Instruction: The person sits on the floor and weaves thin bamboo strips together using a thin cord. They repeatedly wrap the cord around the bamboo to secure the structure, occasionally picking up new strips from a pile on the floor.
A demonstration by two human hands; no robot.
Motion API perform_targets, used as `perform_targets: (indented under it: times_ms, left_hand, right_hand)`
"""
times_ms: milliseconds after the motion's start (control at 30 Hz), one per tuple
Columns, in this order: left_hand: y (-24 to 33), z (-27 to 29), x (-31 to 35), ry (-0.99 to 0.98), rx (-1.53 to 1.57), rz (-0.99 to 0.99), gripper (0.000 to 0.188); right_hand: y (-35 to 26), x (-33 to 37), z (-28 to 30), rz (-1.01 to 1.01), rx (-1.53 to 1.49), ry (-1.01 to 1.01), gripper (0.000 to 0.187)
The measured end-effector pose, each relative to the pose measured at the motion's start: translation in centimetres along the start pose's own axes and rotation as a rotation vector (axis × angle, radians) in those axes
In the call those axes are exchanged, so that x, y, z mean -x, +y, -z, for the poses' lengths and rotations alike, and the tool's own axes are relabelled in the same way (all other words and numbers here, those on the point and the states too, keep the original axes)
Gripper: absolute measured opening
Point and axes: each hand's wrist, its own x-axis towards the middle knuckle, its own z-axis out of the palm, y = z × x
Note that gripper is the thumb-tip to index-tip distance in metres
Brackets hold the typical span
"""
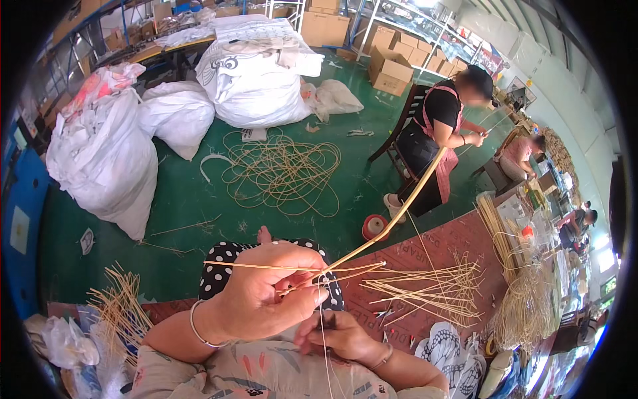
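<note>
My left hand (266,292) is closed around a small bunch of thin pale cane strips (279,268) that cross at my fingertips. A long flat strip (399,213) rises from that crossing up to the right. My right hand (335,336) sits lower, under the left one, pinching a thin strand (323,319) that runs down toward my lap. Loose cut strips (438,286) fan out on the reddish board (438,249) just right of my hands.
A tangle of cane loops (282,169) lies on the green floor (186,193), with big white sacks (106,153) behind. A person in a pink apron (438,126) sits working at right; others sit farther back. Cane bundles (525,299) are at right, cut sticks (119,306) at left.
</note>
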Motion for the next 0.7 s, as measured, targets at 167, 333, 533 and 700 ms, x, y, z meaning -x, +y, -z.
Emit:
perform_targets:
  times_ms: [167,333,533,700]
  left_hand:
    - [-0.2,0.4,0.1,-0.090,-0.056,-0.071,0.028]
    - [-0.4,-0.4,0.0,-0.114,0.053,-0.003,0.027]
    - [-0.3,-1.0,-0.3,-0.086,0.101,0.077,0.023]
    - [-1.1,-0.9,-0.2,-0.113,0.123,0.034,0.023]
  right_hand:
    - [-8.4,2.3,0.0,0.881,1.086,0.266,0.042]
    - [-12.5,1.7,-0.8,1.102,1.744,0.631,0.043]
    - [-11.8,0.0,-0.6,1.096,1.769,0.640,0.041]
    - [-11.8,-0.8,-0.9,1.084,1.701,0.609,0.042]
